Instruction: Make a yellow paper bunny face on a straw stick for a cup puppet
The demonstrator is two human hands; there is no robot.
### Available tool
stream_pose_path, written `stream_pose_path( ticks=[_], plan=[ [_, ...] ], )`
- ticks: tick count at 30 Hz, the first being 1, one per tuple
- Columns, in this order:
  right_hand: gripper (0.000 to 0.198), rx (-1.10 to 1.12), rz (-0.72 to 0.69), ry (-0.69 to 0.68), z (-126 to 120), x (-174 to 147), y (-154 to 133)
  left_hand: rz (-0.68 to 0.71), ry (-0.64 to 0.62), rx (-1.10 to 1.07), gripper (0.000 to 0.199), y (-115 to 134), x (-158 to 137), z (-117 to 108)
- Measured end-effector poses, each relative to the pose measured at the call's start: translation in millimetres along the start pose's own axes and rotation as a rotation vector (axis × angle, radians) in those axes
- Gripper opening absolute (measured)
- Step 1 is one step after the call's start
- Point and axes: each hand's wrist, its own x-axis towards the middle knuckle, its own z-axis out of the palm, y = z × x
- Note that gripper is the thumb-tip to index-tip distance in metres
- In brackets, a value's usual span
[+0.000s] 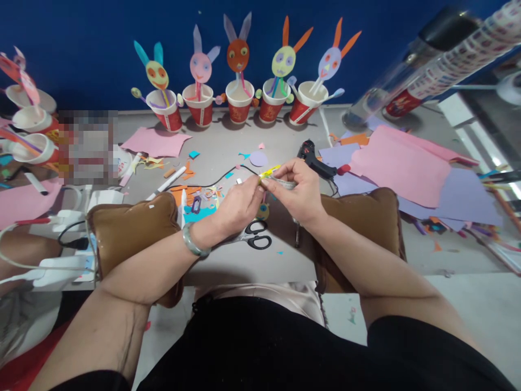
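Note:
My left hand and my right hand meet over the middle of the table, fingertips pinched together. Between them is a small bright yellow strip, gripped from both sides. A pale, whitish strip shows under my right fingers; its kind is unclear. Below the hands lie black-handled scissors, blades partly hidden by my left wrist. A small round yellow paper face is partly visible under the fingers. Beyond my right hand rests a black glue gun.
Several red paper cups with paper rabbit heads line the blue wall. Brown cushions lie beneath both forearms. Pink paper sheets are at right, coloured scraps at left. Power strips and cables occupy the left edge, beside another person's arm.

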Motion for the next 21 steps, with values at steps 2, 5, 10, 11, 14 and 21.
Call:
stream_pose_path(
  ticks=[2,5,10,11,14,21],
  plan=[
    [0.043,-0.007,0.000,-0.002,-0.9,0.2,0.5,0.005,0.009,-0.024,0.027,0.7,-0.5,-0.4],
    [0.038,-0.020,-0.001,0.001,-1.4,-0.3,-0.1,0.019,0.024,-0.071,0.030,1.6,-1.6,-1.2],
    [0.028,-0.061,-0.035,0.003,-1.9,-0.7,-2.7,0.032,0.068,-0.129,0.041,1.5,-3.1,-0.9],
    [0.026,-0.066,-0.042,-0.002,-2.2,-0.7,-3.3,0.035,0.076,-0.140,0.042,1.4,-3.2,-0.8],
    [0.022,-0.091,-0.073,-0.012,-2.9,-1.1,-4.7,0.044,0.105,-0.158,0.040,1.3,-3.1,-1.6],
    [0.025,-0.156,-0.172,-0.027,-2.3,-5.1,-4.6,-0.057,0.092,-0.134,0.032,-0.1,-0.3,-4.7]
  ],
)
